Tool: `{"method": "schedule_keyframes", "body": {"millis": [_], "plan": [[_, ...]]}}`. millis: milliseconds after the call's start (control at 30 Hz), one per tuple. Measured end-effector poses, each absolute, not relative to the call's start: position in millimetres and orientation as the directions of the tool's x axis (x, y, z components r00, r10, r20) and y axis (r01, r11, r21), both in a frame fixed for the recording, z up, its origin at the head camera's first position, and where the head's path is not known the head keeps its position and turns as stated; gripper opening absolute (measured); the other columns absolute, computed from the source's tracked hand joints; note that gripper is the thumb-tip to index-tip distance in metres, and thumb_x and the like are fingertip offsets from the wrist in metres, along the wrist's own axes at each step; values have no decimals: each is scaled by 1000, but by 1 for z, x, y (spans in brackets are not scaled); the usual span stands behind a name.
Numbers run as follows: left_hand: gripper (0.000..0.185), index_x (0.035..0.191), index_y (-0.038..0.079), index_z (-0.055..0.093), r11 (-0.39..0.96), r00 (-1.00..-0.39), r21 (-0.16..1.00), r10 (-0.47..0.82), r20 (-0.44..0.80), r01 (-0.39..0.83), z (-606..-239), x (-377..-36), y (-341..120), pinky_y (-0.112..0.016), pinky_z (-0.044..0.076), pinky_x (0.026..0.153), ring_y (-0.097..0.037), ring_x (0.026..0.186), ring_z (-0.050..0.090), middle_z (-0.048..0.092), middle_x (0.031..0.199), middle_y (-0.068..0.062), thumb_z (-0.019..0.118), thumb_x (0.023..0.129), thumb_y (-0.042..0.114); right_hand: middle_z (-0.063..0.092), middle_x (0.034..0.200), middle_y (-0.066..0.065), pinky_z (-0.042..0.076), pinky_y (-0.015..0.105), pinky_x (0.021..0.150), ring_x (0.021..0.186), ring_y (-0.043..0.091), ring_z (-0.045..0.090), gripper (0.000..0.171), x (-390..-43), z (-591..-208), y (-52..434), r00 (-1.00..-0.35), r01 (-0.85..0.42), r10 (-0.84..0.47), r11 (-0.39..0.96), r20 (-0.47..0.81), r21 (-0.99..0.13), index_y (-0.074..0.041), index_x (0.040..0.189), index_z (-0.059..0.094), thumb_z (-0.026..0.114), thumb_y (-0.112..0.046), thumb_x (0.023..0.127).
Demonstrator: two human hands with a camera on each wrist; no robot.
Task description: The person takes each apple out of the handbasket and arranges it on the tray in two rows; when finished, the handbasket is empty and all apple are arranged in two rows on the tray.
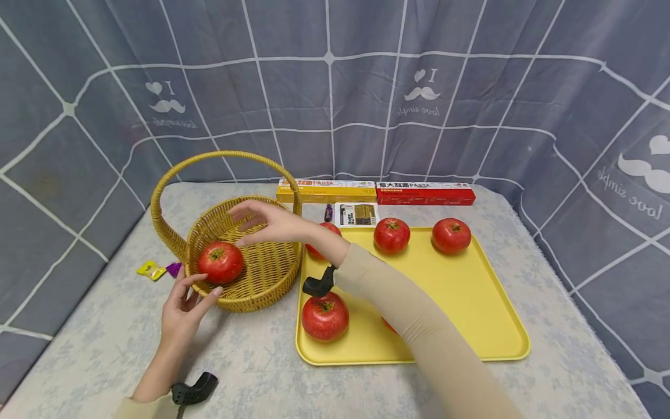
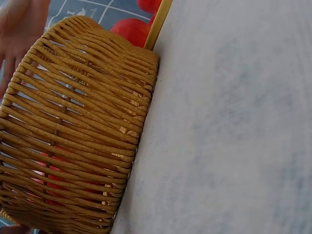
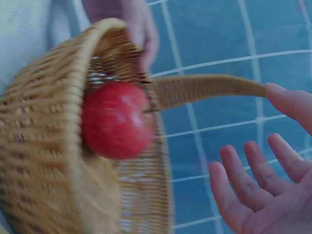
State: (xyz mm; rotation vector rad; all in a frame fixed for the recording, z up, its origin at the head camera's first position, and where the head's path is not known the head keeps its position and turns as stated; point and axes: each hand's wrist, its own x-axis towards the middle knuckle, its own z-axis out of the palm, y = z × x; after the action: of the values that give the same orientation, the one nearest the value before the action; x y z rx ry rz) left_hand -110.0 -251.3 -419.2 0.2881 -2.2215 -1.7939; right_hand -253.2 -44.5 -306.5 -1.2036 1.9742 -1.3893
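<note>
A wicker basket (image 1: 262, 297) with a tall arched handle stands on the left of the table. One red apple (image 1: 221, 262) lies inside it, against the left wall. My left hand (image 1: 183, 308) holds the basket's near left rim, thumb and fingers spread along the edge. Above the basket hovers my right hand (image 1: 274, 224), fingers loosely bent and holding nothing; in the right wrist view its fingers are spread apart from the apple (image 3: 117, 121). Several more red apples, such as a front one (image 1: 325, 317), sit on a yellow tray (image 1: 460, 308); my right forearm partly covers some.
Behind the tray lie a yellow pasta box (image 1: 327, 192), a red pasta box (image 1: 425, 194), a white packet (image 1: 356, 215) and a purple candy (image 1: 328, 212). A yellow candy (image 1: 151, 270) and a purple candy (image 1: 173, 269) lie left of the basket. A grey curtain (image 1: 366, 93) hangs behind.
</note>
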Motion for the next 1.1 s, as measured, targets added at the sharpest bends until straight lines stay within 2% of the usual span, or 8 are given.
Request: {"method": "schedule_keyframes", "body": {"millis": [267, 433, 600, 700, 833, 900, 1100], "plan": [[42, 124, 1, 51, 207, -946, 978, -313, 85, 20, -421, -110, -253, -10, 30, 101, -21, 141, 16, 9, 156, 6, 68, 87, 13, 36, 146, 4, 34, 26, 103, 133, 19, 35, 72, -259, -340, -79, -496, -474, -868, 285, -15, -833, -11, 142, 37, 74, -17, 80], [42, 123, -1, 50, 209, -945, 978, -315, 90, 23, -420, -110, -252, -13, 29, 103, -21, 141, 16, 9, 156, 5, 68, 86, 10, 29, 150, -1, 30, 27, 105, 136, 10, 25, 84, -260, -351, -89, -471, -528, -875, 380, -111, -759, -20, 147, 31, 78, -24, 77], [42, 123, -1, 49, 214, -946, 977, -314, 85, 16, -419, -110, -250, -18, 29, 105, -22, 141, 17, 9, 156, 5, 68, 86, 9, 24, 153, -1, 29, 24, 105, 136, 8, 22, 88, -263, -360, -95, -433, -538, -887, 397, -160, -744, -20, 150, 24, 76, -23, 78], [41, 123, 0, 50, 215, -947, 976, -311, 82, 14, -419, -111, -250, -17, 29, 104, -22, 141, 17, 8, 156, 4, 68, 87, 10, 27, 150, 1, 31, 24, 103, 134, 9, 25, 86, -263, -362, -96, -441, -559, -881, 419, -171, -715, -22, 149, 28, 76, -26, 78], [40, 122, 2, 52, 218, -946, 976, -310, 91, 23, -419, -111, -250, -14, 30, 102, -22, 141, 17, 9, 156, 3, 68, 87, 11, 34, 138, 0, 36, 22, 92, 122, 9, 34, 83, -260, -364, -99, -462, -564, -866, 452, -190, -691, -25, 144, 37, 80, -29, 73], [39, 121, 1, 52, 216, -945, 976, -312, 98, 30, -419, -111, -250, -12, 31, 101, -22, 141, 17, 9, 156, 2, 68, 86, 11, 38, 131, 0, 38, 18, 87, 114, 8, 39, 82, -259, -366, -101, -446, -541, -875, 432, -189, -722, -21, 141, 40, 82, -25, 71], [39, 120, 0, 52, 209, -944, 977, -312, 107, 41, -420, -111, -251, -14, 29, 103, -19, 141, 15, 10, 156, 2, 68, 86, 9, 45, 122, 1, 40, 10, 84, 106, 7, 47, 76, -254, -370, -100, -386, -503, -908, 356, -164, -788, -10, 130, 37, 83, -14, 70]]}}
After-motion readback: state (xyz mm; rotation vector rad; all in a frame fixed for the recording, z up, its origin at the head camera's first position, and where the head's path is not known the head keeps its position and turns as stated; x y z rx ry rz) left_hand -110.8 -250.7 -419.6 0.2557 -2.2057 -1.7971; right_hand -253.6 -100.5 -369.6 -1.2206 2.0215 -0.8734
